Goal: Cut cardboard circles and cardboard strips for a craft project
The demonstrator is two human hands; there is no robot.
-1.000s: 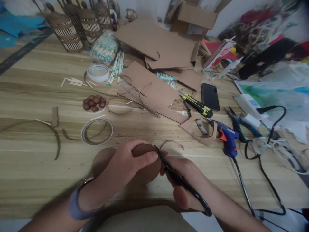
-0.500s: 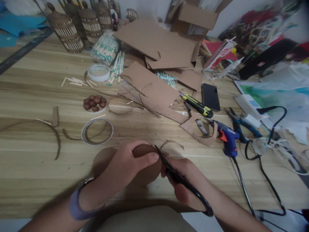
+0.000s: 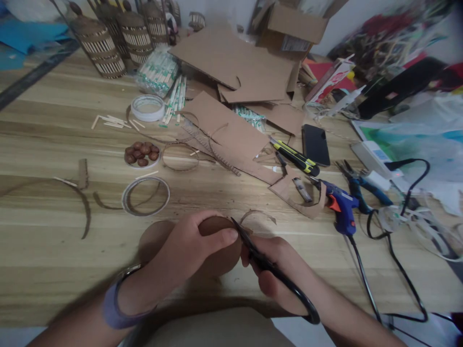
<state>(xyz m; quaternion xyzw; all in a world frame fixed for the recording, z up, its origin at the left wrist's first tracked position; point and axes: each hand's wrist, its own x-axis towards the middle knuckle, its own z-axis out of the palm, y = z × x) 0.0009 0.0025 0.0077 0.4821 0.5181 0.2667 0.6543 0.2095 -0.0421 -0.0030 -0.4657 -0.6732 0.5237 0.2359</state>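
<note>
A round brown cardboard piece [image 3: 222, 258] is gripped by my left hand [image 3: 193, 243], thumb on top and the fingers hidden beneath. My right hand [image 3: 277, 270] is wrapped round black-handled scissors [image 3: 265, 262], whose blades lie at the disc's upper right edge. Another rounded cardboard piece [image 3: 155, 237] shows behind my left hand, partly covered by it. Just beyond the scissors, a thin curled cardboard strip [image 3: 258, 213] rests on the table.
To the right lie a blue glue gun [image 3: 342, 205], pliers [image 3: 365, 188], a utility knife [image 3: 294, 156] and a phone [image 3: 316, 144]. Ahead are cardboard sheets [image 3: 231, 62]. A tape ring [image 3: 125, 197] and a dish of brown balls [image 3: 142, 154] stand left, small woven cages [image 3: 99, 46] behind.
My right thumb has shifted slightly on the scissors' handle. Both hands, the disc and the scissors otherwise keep nearly the same place.
</note>
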